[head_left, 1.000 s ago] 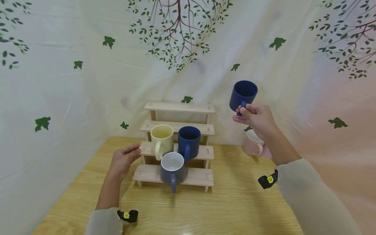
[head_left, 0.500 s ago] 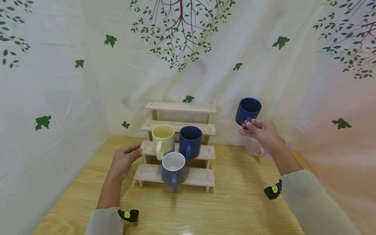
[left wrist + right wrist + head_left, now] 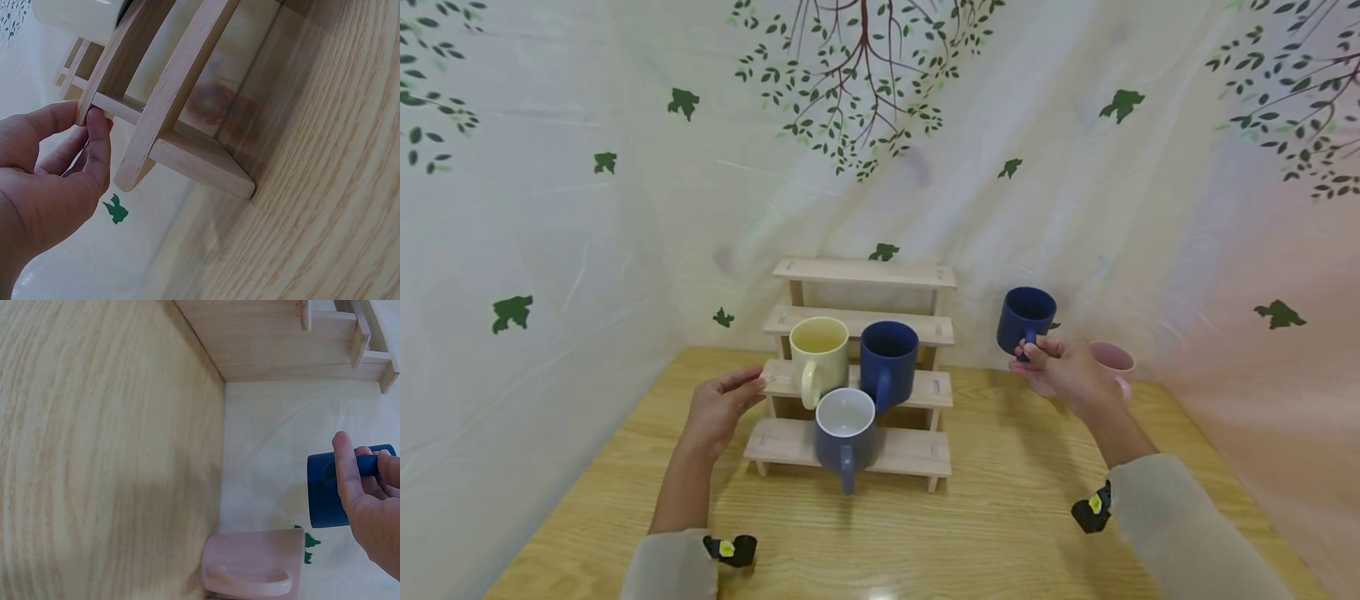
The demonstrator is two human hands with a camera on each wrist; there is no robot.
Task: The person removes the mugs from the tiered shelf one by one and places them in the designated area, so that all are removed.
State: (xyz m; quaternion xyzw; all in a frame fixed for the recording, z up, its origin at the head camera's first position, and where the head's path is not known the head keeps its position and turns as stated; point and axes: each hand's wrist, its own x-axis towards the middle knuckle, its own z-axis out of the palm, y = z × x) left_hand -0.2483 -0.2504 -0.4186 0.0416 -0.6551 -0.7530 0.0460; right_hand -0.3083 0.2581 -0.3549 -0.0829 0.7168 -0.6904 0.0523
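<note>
My right hand [image 3: 1071,375] holds a dark blue mug [image 3: 1027,320] by its handle, in the air right of the wooden stepped rack [image 3: 917,452]. In the right wrist view the fingers of the right hand [image 3: 375,494] curl round the handle of that blue mug [image 3: 325,494]. The left hand [image 3: 56,169] pinches the end of a rack step between thumb and fingers. On the rack's second step from the bottom stand a pale yellow mug [image 3: 818,358] and another dark blue mug [image 3: 887,358]; a grey-blue mug [image 3: 844,437] with a white inside stands on the lowest step.
Behind the right hand, a pink mug [image 3: 1112,357] stands at the table's back right, and a pale pink mug [image 3: 253,562] shows in the right wrist view. The rack's upper two steps bear no mugs. A pale curtain [image 3: 700,208] with leaf prints hangs behind the wooden table [image 3: 970,533].
The right hand has come down with the blue mug, first shifting a little right, then slightly back left. The left hand still holds the rack, and the mugs on it stand as before.
</note>
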